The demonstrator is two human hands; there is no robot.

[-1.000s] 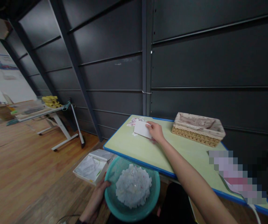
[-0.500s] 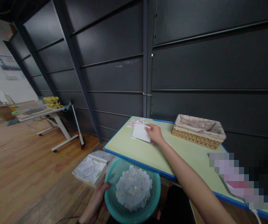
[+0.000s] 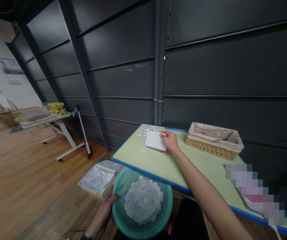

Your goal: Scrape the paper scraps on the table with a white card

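My right hand [image 3: 170, 140] pinches the edge of a white card [image 3: 155, 141], tilted over the pale green tabletop [image 3: 138, 160]. Small white and reddish paper scraps [image 3: 145, 131] lie just behind the card, with a few white bits [image 3: 142, 150] in front of it. Below the table's front edge, my left hand [image 3: 109, 203] grips the rim of a teal plastic basin [image 3: 168, 213] from its left side. A heap of white paper scraps [image 3: 144, 200] fills the middle of the basin.
A cloth-lined woven basket [image 3: 212, 150] stands at the table's back right. A blurred-out flat item [image 3: 256, 193] lies at the right end. An open white box [image 3: 97, 181] sits lower left of the table. Dark metal panels [image 3: 118, 76] rise behind.
My right hand and the card have shifted slightly right on the table, exposing a few white bits. My left hand and the basin have barely moved.
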